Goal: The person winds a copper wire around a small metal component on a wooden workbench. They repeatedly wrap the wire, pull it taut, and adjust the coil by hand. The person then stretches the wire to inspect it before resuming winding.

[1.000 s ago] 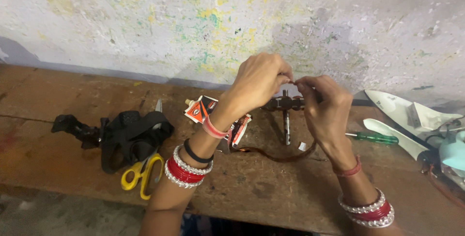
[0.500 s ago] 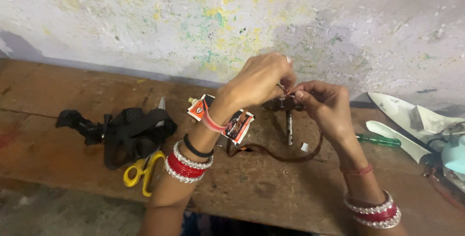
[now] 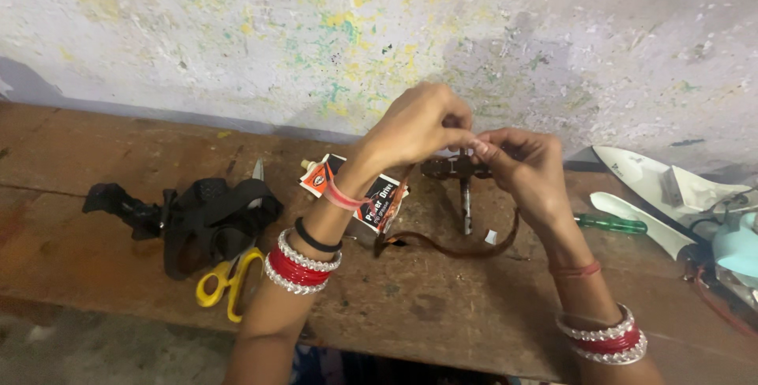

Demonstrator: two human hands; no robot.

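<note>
A pale wall — off-white, flecked with yellow and green paint spots and grey patches — rises behind a worn brown wooden bench. Yellow-handled scissors lie beside a black strap. A squeezed tube is white, red and black. A thin strip is dark brown, and a screwdriver has a green handle. On both wrists sit red bangles edged with silver ones — the left wrist also carries a black band and a pink thread. White and pale blue casing parts lie at the far right.
</note>
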